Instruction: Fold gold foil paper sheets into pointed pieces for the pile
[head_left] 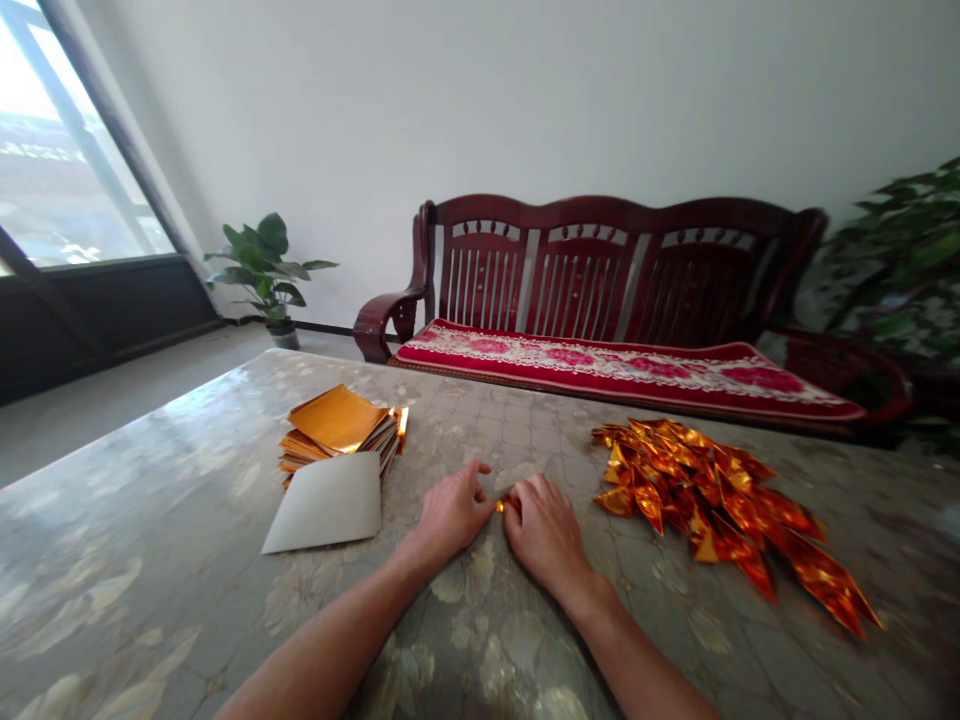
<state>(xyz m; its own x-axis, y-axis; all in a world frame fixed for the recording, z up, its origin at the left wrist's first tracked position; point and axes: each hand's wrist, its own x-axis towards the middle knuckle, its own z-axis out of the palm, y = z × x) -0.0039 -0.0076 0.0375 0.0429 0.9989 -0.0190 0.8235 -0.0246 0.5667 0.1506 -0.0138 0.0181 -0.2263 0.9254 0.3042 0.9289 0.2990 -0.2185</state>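
Okay, I'm reading this off the head camera, with twelve o'clock straight ahead of the hands. The left hand (454,510) and the right hand (546,535) sit close together at mid-tabletop (150,500), wrists low, fingers curled inward. The right hand is nearly closed over a small gold foil piece (508,505), fingers bearing down on it, and I'd judge that pressure is what stops something so slippery from sliding. The left hand is half closed, its fingertips (474,470) right beside the piece, but from my seat I can't tell whether they actually have hold of it. Out at ten o'clock there's a stack (337,425) of square gold sheets, slightly fanned, set where the left hand could reach it easily. A white sheet (326,503) lies at nine, overlapping the stack's near edge. Over at three o'clock, a heap (712,500) of pointed, folded foil shapes sits loose on the tabletop, within the right hand's reach. Neither the heap nor the stack is in a box or tray. Beyond them, at twelve to one, is a wooden sofa (600,270) with a red cushion (600,365), and at eleven a potted plant (262,265).
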